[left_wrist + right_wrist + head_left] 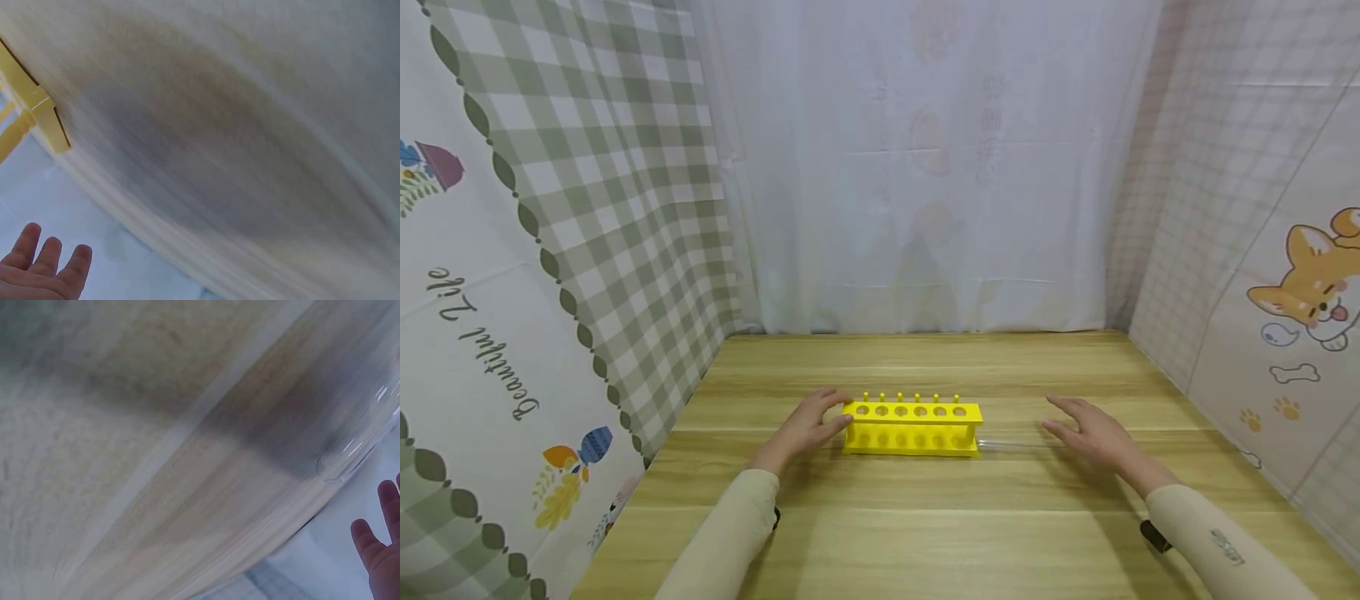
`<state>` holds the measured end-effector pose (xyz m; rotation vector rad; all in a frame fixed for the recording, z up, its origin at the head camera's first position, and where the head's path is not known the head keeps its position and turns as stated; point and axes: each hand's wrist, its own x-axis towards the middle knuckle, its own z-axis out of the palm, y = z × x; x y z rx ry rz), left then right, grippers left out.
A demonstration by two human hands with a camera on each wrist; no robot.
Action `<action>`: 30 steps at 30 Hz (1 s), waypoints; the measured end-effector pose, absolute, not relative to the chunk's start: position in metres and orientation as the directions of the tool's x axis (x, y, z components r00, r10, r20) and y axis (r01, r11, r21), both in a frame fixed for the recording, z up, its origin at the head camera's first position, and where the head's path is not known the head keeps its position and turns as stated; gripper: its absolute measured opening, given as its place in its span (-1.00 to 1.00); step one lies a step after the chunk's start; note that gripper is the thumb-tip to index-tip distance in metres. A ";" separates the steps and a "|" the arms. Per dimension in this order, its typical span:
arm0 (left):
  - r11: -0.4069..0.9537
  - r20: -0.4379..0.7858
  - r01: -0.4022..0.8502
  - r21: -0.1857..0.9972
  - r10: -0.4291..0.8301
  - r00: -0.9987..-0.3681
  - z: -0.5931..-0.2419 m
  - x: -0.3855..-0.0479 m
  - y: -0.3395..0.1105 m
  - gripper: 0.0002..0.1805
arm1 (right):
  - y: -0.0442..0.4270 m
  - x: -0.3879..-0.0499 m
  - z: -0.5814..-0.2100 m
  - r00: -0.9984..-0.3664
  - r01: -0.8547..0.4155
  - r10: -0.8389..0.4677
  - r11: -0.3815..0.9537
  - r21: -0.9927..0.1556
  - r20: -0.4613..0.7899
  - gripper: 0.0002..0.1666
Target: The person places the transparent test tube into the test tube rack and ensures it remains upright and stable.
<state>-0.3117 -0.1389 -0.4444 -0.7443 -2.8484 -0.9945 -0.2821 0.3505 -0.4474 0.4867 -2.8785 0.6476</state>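
A yellow test tube rack [913, 414] stands upright on the table, with several round holes along its top and several short pegs behind. My left hand [808, 429] is at its left end, thumb in front and index finger behind, pinching the top plate. In the left wrist view the other fingers [74, 270] extend past the rack's end [47, 115]; thumb and index are out of that view. A clear test tube [1011, 444] lies on the table right of the rack. Near its right, rounded end [334, 464], my right hand [1093, 437] hovers with fingers apart, holding nothing.
The wooden table [925, 525] reaches back to a pale curtain [917, 208]. A green checked cloth [617, 142] hangs on the left side, and a cloth with a cartoon dog [1318, 283] on the right.
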 end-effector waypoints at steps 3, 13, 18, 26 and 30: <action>0.659 0.183 0.433 0.615 0.414 -0.891 -0.445 -0.312 -0.138 -0.56 | 0.349 -0.283 -0.445 -0.929 -0.366 -0.302 0.839 -0.402 0.215 -0.33; 0.641 0.148 0.400 0.654 0.410 -0.900 -0.446 -0.314 -0.138 -0.55 | 0.337 -0.290 -0.446 -0.922 -0.383 -0.358 0.776 -0.502 0.150 -0.48; 0.638 0.125 0.373 0.673 0.399 -0.909 -0.445 -0.312 -0.138 -0.55 | 0.329 -0.292 -0.449 -0.915 -0.388 -0.388 0.765 -0.514 0.114 -0.55; 0.628 0.120 0.356 0.692 0.386 -0.915 -0.443 -0.311 -0.137 -0.55 | 0.322 -0.295 -0.454 -0.908 -0.392 -0.412 0.762 -0.515 0.083 -0.58; 0.628 0.118 0.352 0.694 0.382 -0.916 -0.444 -0.311 -0.137 -0.53 | 0.318 -0.296 -0.454 -0.901 -0.407 -0.425 0.765 -0.500 0.082 -0.61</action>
